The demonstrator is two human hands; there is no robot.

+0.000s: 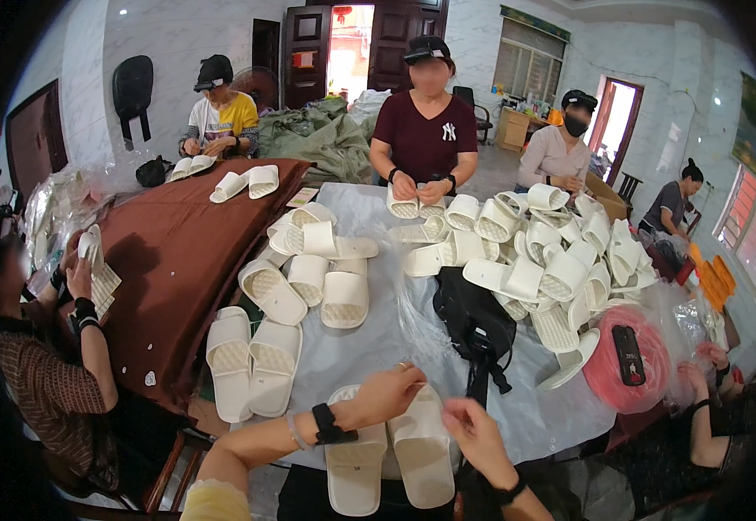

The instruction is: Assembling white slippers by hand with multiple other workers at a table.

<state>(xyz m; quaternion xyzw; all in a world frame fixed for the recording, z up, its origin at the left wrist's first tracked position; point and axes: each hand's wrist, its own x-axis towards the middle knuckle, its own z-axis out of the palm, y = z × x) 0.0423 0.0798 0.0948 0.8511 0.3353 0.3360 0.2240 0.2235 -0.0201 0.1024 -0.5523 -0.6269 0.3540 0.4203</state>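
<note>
A long table draped in pale cloth is seen heaped with white slippers toward its far right corner, a black bag lying mid-table. At the near edge, a pair of white slippers is laid side by side. The left hand is curled over the pair's toe ends, resting rather than gripping; the right hand, fingers loose, is held empty just beside them. The pair (overhanging the edge) could be nudged off.

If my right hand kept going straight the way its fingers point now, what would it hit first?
Your right hand points up and left toward your left hand, so it would probably meet the strap of the white slipper beneath or the left hand's fingers; depth is unclear.
</note>
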